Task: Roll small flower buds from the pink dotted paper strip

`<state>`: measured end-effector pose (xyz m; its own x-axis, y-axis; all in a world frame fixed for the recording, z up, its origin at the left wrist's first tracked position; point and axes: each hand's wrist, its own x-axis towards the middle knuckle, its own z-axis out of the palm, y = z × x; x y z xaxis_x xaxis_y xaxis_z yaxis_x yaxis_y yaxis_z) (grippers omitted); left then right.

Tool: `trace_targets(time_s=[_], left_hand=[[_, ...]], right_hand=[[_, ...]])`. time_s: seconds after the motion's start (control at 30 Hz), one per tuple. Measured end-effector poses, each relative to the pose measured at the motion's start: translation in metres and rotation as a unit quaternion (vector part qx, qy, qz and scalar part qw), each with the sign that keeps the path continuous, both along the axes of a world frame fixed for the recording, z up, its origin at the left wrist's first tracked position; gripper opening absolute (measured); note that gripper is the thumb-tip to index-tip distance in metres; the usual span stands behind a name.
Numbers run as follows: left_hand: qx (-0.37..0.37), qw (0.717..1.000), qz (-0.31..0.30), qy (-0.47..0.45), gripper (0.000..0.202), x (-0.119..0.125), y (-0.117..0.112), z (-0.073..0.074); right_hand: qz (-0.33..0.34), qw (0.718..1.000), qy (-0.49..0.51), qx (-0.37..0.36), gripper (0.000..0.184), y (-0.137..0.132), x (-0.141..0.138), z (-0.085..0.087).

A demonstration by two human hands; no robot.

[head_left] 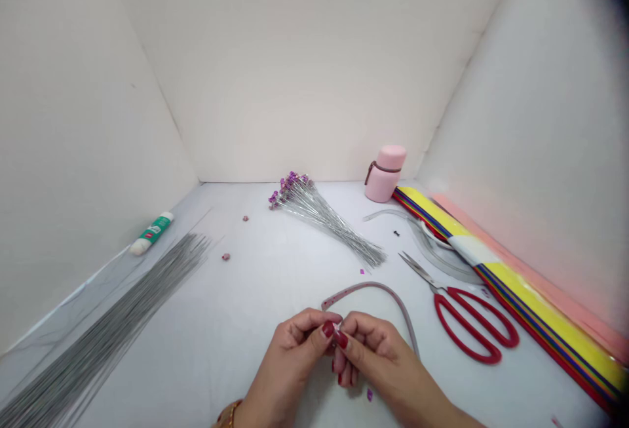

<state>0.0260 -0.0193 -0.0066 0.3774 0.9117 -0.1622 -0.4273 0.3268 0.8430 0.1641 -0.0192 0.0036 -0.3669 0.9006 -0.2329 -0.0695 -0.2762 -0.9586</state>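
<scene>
My left hand [299,349] and my right hand [376,352] meet at the front middle, fingertips pinched together. Between the thumbs and forefingers shows a small pale pink piece [337,326], mostly covered by the fingers; its exact kind is unclear. Just behind the hands curves a narrow mauve strip [381,284], its left end close to the fingertips and its other end passing behind my right forearm. A tiny purple scrap [370,394] lies beside my right wrist, and another purple scrap [362,271] lies beyond the strip.
Silver wire stems with purple tips [334,225] lie at the back. Bare grey wires [122,313] and a glue stick [153,233] lie left, near two small pink bits [226,257]. On the right are red-handled scissors [457,303], coloured sheets [531,303], and a pink flask [386,174].
</scene>
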Motion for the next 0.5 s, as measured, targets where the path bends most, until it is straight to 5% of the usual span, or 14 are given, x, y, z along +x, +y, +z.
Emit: trace_targets(time_s=[0.3,0.5], left_hand=[[0.051,0.996,0.037,0.064,0.014,-0.0059,0.0010,0.0094],[0.030,0.999,0.007,-0.005,0.014,-0.0001,0.0013,0.0001]], right_hand=[[0.019,0.997,0.059,-0.056,0.031,-0.0013,-0.0021,-0.0040],[0.043,0.993,-0.064,0.091,0.031,-0.0030,-0.0012,-0.0067]])
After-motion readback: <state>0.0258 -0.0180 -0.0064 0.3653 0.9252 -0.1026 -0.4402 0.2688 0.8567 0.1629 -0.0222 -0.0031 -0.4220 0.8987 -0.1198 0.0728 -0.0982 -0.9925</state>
